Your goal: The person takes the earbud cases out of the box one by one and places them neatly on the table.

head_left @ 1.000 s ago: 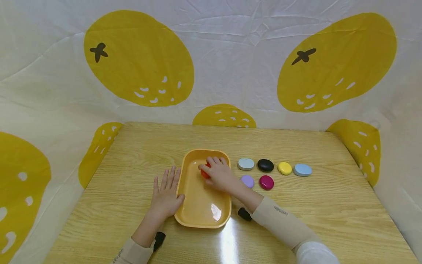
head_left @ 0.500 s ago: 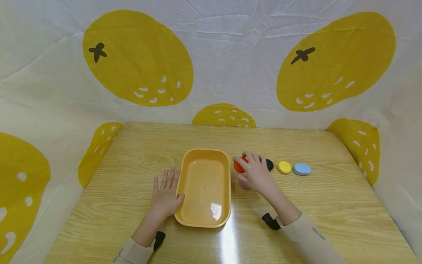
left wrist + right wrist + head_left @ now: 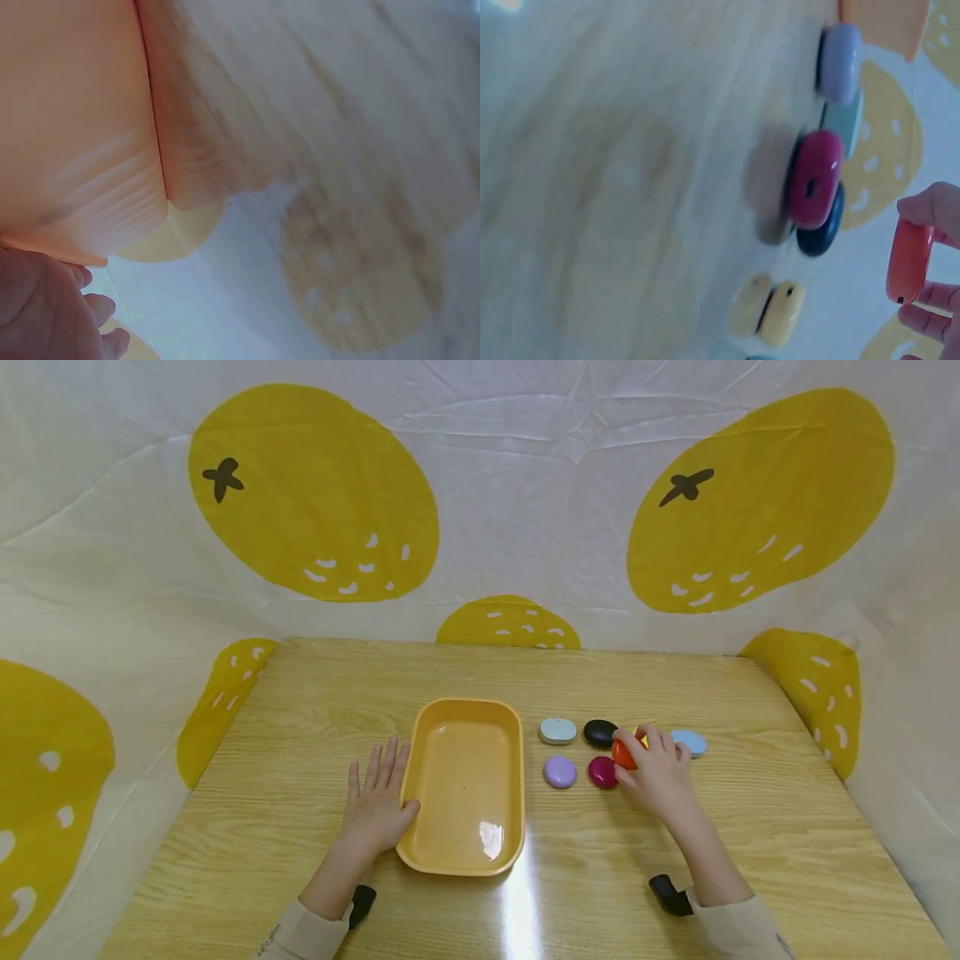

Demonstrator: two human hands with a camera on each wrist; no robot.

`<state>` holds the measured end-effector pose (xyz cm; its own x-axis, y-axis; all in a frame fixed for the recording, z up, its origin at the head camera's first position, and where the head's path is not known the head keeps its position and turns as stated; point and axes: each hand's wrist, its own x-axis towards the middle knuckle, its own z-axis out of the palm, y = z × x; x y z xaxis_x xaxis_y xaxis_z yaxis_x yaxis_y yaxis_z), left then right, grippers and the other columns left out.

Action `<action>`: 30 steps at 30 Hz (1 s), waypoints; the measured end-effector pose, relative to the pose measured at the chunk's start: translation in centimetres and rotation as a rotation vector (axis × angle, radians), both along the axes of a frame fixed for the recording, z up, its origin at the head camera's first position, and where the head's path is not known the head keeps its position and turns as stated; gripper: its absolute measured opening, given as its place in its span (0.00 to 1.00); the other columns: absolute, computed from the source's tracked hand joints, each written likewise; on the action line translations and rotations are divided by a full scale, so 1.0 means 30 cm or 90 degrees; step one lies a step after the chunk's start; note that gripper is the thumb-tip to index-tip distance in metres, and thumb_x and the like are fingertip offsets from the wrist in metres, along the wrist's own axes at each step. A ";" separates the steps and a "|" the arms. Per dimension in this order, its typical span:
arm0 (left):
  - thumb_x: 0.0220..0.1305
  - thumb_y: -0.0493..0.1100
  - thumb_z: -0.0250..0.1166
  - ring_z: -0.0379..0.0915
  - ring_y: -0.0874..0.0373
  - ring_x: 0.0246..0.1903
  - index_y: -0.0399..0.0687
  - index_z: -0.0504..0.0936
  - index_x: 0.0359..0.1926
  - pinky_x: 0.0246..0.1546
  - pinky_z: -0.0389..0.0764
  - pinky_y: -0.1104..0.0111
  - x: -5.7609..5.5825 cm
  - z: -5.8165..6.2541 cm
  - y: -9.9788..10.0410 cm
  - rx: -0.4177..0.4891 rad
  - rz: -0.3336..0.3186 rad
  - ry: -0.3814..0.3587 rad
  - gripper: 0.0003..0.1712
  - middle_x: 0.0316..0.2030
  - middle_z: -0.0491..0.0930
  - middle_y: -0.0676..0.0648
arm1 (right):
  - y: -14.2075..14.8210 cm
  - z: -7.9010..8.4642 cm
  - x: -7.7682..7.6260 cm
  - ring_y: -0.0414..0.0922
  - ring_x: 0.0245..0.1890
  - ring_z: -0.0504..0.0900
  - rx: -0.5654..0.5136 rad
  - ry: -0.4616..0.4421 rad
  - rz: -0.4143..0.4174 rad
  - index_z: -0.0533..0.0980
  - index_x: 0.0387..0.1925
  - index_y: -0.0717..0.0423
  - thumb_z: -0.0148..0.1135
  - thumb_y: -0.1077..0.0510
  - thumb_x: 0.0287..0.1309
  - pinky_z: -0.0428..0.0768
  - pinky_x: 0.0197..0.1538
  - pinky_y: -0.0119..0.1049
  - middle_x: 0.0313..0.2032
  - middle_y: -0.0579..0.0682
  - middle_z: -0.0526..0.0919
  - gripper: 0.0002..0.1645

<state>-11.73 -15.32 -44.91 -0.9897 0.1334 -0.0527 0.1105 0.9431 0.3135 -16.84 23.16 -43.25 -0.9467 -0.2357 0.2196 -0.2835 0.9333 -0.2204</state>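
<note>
My right hand (image 3: 660, 781) pinches a smooth red pebble-like piece (image 3: 624, 753) between thumb and fingers. In the right wrist view, the red piece (image 3: 910, 259) is held off the table, with a small dark mark on its end. Beneath and around this hand lie a magenta piece (image 3: 602, 772), a black one (image 3: 598, 733), a partly covered yellow one (image 3: 641, 732) and a light blue one (image 3: 688, 742). Along the left side of an orange-yellow tray (image 3: 465, 810) my left hand (image 3: 377, 814) lies with straight fingers, its thumb at the rim. Nothing lies inside the tray.
Between tray and right hand sit a pale grey-blue oval piece (image 3: 558, 731) and a round lilac one (image 3: 560, 772). The wooden table (image 3: 360, 685) is bordered by a hanging white cloth (image 3: 525, 510) with large yellow fruit prints.
The right hand has lifted the red piece from the tray and carried it rightward, past the pale and lilac pieces, to above the yellow one. The left hand stays at the tray.
</note>
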 end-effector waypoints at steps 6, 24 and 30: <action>0.60 0.50 0.53 0.29 0.43 0.69 0.44 0.40 0.71 0.64 0.31 0.45 0.000 0.003 0.002 0.000 0.003 -0.002 0.45 0.71 0.32 0.43 | 0.077 -0.033 0.016 0.64 0.46 0.63 0.001 -0.019 -0.039 0.69 0.52 0.54 0.61 0.58 0.49 0.56 0.48 0.65 0.45 0.64 0.66 0.26; 0.61 0.50 0.52 0.29 0.43 0.69 0.44 0.39 0.71 0.64 0.30 0.45 0.001 0.010 0.004 -0.001 0.002 -0.017 0.45 0.71 0.33 0.43 | 0.128 -0.076 0.019 0.66 0.48 0.65 0.048 -0.147 -0.037 0.67 0.55 0.55 0.62 0.57 0.52 0.59 0.44 0.64 0.48 0.67 0.67 0.27; 0.60 0.49 0.52 0.28 0.43 0.69 0.44 0.39 0.71 0.64 0.29 0.44 0.000 0.010 0.003 0.010 0.003 -0.021 0.45 0.71 0.34 0.42 | 0.126 -0.075 0.020 0.69 0.49 0.64 0.020 -0.177 -0.039 0.66 0.55 0.56 0.61 0.58 0.54 0.59 0.45 0.67 0.50 0.68 0.66 0.26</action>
